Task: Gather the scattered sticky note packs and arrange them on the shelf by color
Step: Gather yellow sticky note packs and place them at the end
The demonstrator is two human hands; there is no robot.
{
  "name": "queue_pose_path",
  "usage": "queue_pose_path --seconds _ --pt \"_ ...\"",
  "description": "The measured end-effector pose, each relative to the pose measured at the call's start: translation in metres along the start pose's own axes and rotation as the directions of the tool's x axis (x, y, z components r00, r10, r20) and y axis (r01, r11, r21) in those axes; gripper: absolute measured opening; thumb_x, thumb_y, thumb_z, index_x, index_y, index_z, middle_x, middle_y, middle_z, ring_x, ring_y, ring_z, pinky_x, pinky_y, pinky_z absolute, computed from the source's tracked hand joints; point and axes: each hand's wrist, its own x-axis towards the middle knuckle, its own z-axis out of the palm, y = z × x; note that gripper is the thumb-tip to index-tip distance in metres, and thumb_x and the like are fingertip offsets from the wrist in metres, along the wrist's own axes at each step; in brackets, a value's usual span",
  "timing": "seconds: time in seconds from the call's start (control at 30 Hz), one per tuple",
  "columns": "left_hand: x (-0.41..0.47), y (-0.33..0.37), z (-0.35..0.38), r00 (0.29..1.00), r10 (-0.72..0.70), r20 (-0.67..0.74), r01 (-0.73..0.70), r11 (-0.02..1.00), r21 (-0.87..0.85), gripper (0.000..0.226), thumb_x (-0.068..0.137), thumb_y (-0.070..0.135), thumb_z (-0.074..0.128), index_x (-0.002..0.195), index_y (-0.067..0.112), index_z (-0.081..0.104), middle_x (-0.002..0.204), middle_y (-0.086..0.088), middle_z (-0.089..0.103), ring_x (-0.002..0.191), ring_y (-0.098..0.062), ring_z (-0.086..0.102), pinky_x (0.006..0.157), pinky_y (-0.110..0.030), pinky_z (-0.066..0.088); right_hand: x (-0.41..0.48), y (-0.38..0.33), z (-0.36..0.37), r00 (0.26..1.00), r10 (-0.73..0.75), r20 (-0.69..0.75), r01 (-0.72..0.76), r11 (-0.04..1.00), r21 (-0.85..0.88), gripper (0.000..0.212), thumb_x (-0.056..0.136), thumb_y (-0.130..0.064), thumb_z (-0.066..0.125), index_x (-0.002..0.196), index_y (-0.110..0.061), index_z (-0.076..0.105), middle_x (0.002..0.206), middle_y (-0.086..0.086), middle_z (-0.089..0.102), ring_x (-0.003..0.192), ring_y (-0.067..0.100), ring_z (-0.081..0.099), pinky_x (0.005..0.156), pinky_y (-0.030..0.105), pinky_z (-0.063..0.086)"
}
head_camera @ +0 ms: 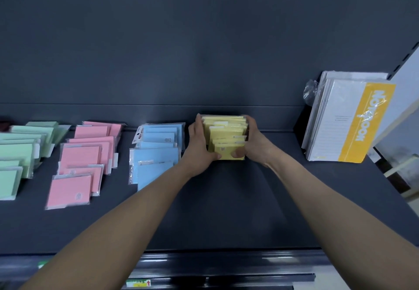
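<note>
As two hands close on the yellow group: a person's left hand (199,144) and right hand (255,144) clamp a bunch of plastic-wrapped yellow sticky note packs (226,135) between them. The fingers lie along each side and the thumbs press on the nearest pack.
Where the yellow packs sit: toward the back of the dark grey metal shelf (226,210), just right of the blue group and well left of the notebooks.
Other colours: pale green packs (20,153) lie at far left, pink packs (86,158) come next, and light blue packs (156,151) sit beside the left hand. Each group is a loose, overlapping fan.
Right end of shelf: white-and-yellow wrapped notebooks (349,119) stand leaning at the shelf's side.
Step in hand: this looks like squaring and seating the yellow group, the last colour in the line. Whether the packs rest on the shelf or hang just above it cannot be told.
Next move: it appears to call for easing both hands apart without toppling the packs. Any stray packs would then have to be sought beyond this view.
</note>
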Motion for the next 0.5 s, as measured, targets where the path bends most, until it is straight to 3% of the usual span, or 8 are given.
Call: queue_pose_path --seconds 0.07,0.2,0.33,0.4,0.5 --pt "0.003 -0.001 -0.002 0.999 -0.014 0.043 0.015 1.000 -0.012 0.120 0.074 0.005 0.075 0.146 0.020 -0.020 0.151 0.001 0.002 0.137 -0.011 0.016 0.101 -0.011 0.017 0.002 0.001 -0.001 0.999 0.023 0.030 -0.023 1.000 0.018 0.110 0.070 0.016 0.069 0.150 -0.024 0.003 0.123 0.004 0.048 0.114 0.022 0.050 0.092 0.030 0.047" --pt "0.005 -0.002 -0.001 0.986 -0.051 0.157 0.062 0.996 -0.067 0.130 0.069 0.008 0.078 0.143 0.026 -0.028 0.153 0.000 0.004 0.140 -0.017 0.017 0.115 -0.034 0.023 0.006 0.002 0.003 0.992 0.083 0.095 -0.090 0.994 0.067 0.118 0.068 0.019 0.062 0.148 -0.036 -0.005 0.127 0.007 0.048 0.120 0.029 0.048 0.102 0.042 0.045" --pt "0.008 0.001 0.002 0.987 -0.045 0.157 0.047 0.999 -0.011 0.117 0.083 0.009 0.068 0.139 0.016 -0.035 0.155 -0.002 -0.011 0.143 -0.016 0.004 0.107 -0.021 0.011 0.009 0.002 0.008 0.994 0.075 0.079 -0.080 0.995 0.059 0.121 0.063 0.014 0.060 0.146 -0.040 -0.010 0.124 0.005 0.048 0.118 0.028 0.048 0.102 0.044 0.044" --pt "0.013 0.002 -0.002 0.990 -0.043 0.138 0.042 0.999 0.010 0.108 0.086 0.013 0.065 0.144 0.014 -0.027 0.154 -0.005 -0.001 0.142 -0.019 0.012 0.105 -0.019 0.015 0.011 0.003 0.006 0.997 0.053 0.055 -0.058 0.993 0.106 0.114 0.069 0.017 0.061 0.149 -0.033 -0.003 0.119 0.001 0.048 0.116 0.023 0.048 0.101 0.038 0.044" --pt "0.019 0.005 -0.008 0.998 -0.025 0.065 0.025 1.000 0.000 0.091 0.084 0.012 0.066 0.148 0.016 0.002 0.141 -0.009 0.026 0.131 -0.021 0.032 0.099 -0.023 0.030 0.012 0.002 0.001 1.000 0.008 -0.001 -0.008 0.987 0.162 0.096 0.074 0.017 0.066 0.147 -0.019 0.015 0.113 -0.002 0.053 0.113 0.019 0.052 0.096 0.032 0.048"
